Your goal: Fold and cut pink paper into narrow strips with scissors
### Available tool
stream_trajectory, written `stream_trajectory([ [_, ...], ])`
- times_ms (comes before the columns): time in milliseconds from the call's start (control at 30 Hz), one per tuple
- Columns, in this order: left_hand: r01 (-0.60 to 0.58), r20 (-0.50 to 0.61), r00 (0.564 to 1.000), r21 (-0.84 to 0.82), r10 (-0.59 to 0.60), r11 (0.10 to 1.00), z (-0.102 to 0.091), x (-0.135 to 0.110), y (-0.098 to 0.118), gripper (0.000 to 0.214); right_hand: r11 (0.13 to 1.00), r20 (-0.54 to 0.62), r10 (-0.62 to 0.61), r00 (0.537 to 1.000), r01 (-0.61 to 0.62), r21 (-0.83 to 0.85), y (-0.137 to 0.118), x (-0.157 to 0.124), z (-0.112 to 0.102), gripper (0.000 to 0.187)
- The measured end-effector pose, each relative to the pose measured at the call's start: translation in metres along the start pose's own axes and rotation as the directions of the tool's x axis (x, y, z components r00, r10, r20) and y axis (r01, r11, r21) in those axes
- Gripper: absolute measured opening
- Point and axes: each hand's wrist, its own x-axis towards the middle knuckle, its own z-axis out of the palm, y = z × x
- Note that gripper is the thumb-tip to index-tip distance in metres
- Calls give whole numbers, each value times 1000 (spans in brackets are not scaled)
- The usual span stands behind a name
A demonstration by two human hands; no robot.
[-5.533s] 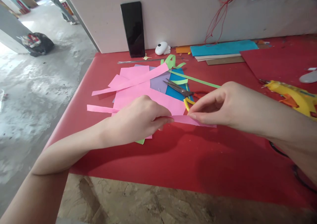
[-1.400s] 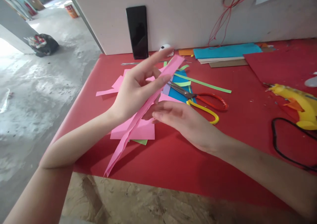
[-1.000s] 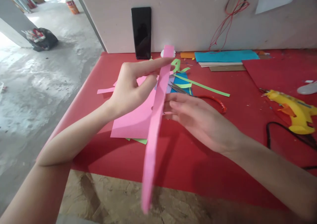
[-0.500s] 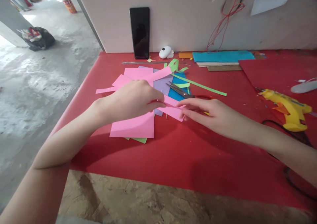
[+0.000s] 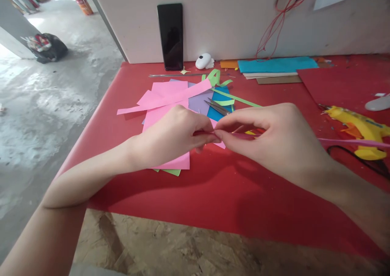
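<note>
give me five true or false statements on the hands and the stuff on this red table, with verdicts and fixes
1. The left hand and right hand meet at a pink paper strip. True.
2. The scissors are in the right hand. False: the scissors' blades lie over blue paper.
3. The glue gun is yellow. True.
4. The smartphone lies flat. False: the smartphone stands against the wall.
5. Red cord hangs by the wall. True.
</note>
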Motion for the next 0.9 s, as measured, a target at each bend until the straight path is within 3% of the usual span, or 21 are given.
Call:
stream_trajectory([
  [100,58,-20,998,13,-57,998,-2,-2,5,31,996,29,77,997,-76,-48,-5,3,-5,15],
  [267,77,11,997,-21,-76,997,-8,-4,10,33,977,220,152,964,-180,116,-4,6,-20,15],
  [433,114,81,991,-92,-107,989,-12,-5,10,33,951,308,217,926,-272,148,9,3,-25,13],
  [700,59,90,995,-151,-46,987,-21,-8,-1,29,912,361,325,874,-391,125,20,-2,-33,18],
  [900,17,79,997,-94,-9,995,-25,-4,-5,30,905,310,389,867,-423,50,31,-7,-40,22],
])
